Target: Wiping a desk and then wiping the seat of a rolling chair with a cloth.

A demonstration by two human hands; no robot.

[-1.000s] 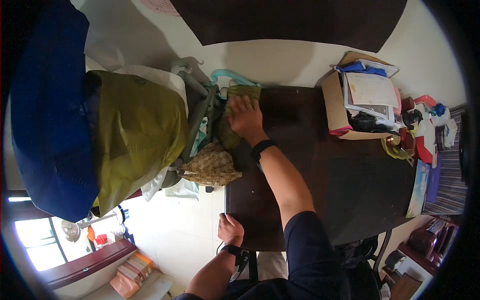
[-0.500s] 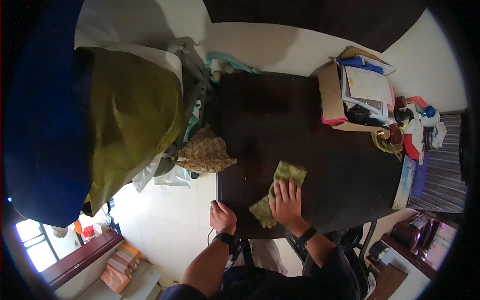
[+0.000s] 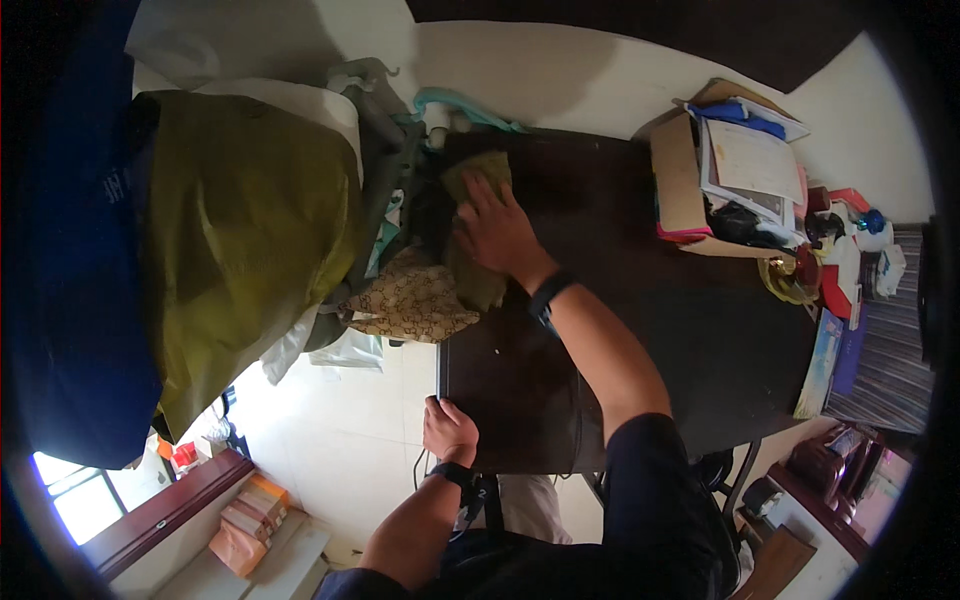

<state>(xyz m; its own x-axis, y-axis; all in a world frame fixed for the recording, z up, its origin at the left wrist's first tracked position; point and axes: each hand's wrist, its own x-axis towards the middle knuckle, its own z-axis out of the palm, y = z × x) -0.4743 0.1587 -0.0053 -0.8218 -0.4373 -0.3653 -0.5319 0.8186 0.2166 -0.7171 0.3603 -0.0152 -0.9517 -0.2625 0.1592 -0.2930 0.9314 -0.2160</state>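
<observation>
My right hand (image 3: 497, 228) lies on a green cloth (image 3: 490, 165) at the far left part of a dark table (image 3: 640, 350). Its fingers are stretched out over the cloth, pressing it on the tabletop; the palm covers the cloth's middle. Beside that hand, a brown patterned bag (image 3: 415, 300) hangs over the table's left edge and touches the lower part of the cloth. My left hand (image 3: 450, 430) is closed around the table's left edge near the front corner, its fingertips partly hidden. A thin cable hangs next to it.
At the back right stands a cardboard box (image 3: 680, 180) stuffed with papers. Small items, including a yellow-rimmed dish (image 3: 785, 280), crowd the right end. A grey rack (image 3: 385, 180) with a large olive cover (image 3: 250, 240) borders the left. A pale speck (image 3: 497, 351) lies on the table.
My right hand has slid the green cloth from the table's front middle to the far left, beside the patterned bag. My left hand stays at the edge.
</observation>
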